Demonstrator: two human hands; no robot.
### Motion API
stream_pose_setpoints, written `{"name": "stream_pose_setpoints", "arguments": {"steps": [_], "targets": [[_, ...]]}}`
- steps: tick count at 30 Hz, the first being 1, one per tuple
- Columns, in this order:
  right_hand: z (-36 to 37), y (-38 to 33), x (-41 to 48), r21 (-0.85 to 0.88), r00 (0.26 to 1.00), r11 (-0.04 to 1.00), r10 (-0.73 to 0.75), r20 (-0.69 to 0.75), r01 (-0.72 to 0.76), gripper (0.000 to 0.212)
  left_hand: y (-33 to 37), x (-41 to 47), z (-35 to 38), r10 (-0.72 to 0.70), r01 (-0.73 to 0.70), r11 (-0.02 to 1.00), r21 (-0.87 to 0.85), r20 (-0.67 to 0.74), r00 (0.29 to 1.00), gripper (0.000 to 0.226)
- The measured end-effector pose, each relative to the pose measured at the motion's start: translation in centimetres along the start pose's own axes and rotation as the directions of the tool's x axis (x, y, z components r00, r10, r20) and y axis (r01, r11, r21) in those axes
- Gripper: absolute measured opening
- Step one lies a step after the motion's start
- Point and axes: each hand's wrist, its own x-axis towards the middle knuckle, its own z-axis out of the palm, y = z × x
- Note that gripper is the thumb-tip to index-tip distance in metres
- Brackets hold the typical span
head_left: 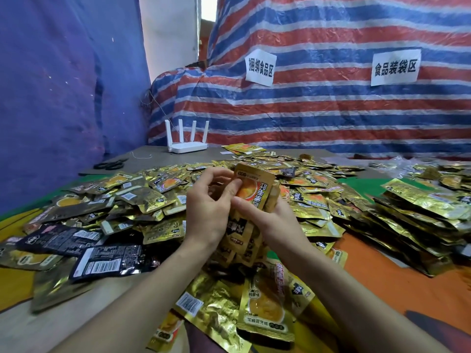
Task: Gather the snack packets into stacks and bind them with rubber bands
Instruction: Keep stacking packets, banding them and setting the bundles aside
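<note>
Both hands hold an upright stack of gold snack packets above the table, in the middle of the head view. My left hand pinches the stack's upper left edge with thumb and fingers. My right hand wraps the stack from the right, its thumb lying across the front packet. Loose gold and black packets cover the table around and behind the hands. More packets lie in front, close to me. No rubber band can be made out on the stack.
A long row of stacked gold packets lies at the right. A white router stands at the back left, with black scissors near it. A striped tarp with two paper signs hangs behind.
</note>
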Motion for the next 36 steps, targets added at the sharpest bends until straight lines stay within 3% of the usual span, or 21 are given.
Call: {"name": "stream_pose_setpoints", "arguments": {"steps": [4,6,8,12,17,22,25,27,32,36], "targets": [[0.1,0.5,0.0,-0.127,0.996,0.989,-0.084,-0.028,0.08,0.008,-0.2,-0.3,0.1,-0.207,0.198,0.975,-0.103,-0.079,0.975,0.032],[0.1,0.5,0.0,-0.154,0.99,0.979,-0.138,-0.039,0.13,0.01,-0.2,-0.5,0.2,-0.388,0.372,0.91,-0.183,-0.059,0.92,0.039],[0.1,0.3,-0.1,-0.158,0.975,0.966,-0.214,-0.057,0.202,0.013,-0.1,-0.5,0.1,-0.478,0.47,0.863,-0.186,0.003,0.878,0.044],[0.1,0.0,-0.3,-0.096,0.938,0.943,-0.329,-0.11,0.319,0.012,0.5,-0.4,0.0,-0.413,0.448,0.849,-0.282,0.177,0.894,0.036],[0.6,0.2,-0.3,-0.025,0.91,0.938,-0.342,-0.236,0.346,0.01,1.2,-0.8,0.4,-0.428,0.464,0.831,-0.307,0.179,0.886,0.049],[0.5,1.1,-0.3,-0.029,0.944,0.969,-0.247,-0.216,0.247,0.01,0.6,-2.5,0.8,-0.502,0.547,0.834,-0.077,0.307,0.809,0.048],[-0.3,1.3,-0.2,-0.034,0.963,0.984,-0.176,-0.205,0.172,0.031,0.6,-3.0,0.6,-0.431,0.441,0.897,0.034,0.285,0.856,0.044],[-0.4,1.4,-0.2,-0.058,0.965,0.988,-0.152,-0.213,0.143,0.038,0.7,-3.1,0.3,-0.338,0.36,0.933,-0.007,0.33,0.881,0.035],[0.0,1.8,-0.5,-0.137,0.939,0.965,-0.251,-0.235,0.223,0.017,0.3,-3.4,-0.2,-0.326,0.4,0.915,-0.041,0.508,0.797,0.057],[-0.2,1.3,-0.4,-0.162,0.913,0.94,-0.334,-0.235,0.302,0.014,0.3,-2.8,-1.0,-0.274,0.414,0.904,-0.109,0.596,0.755,0.053]]}}
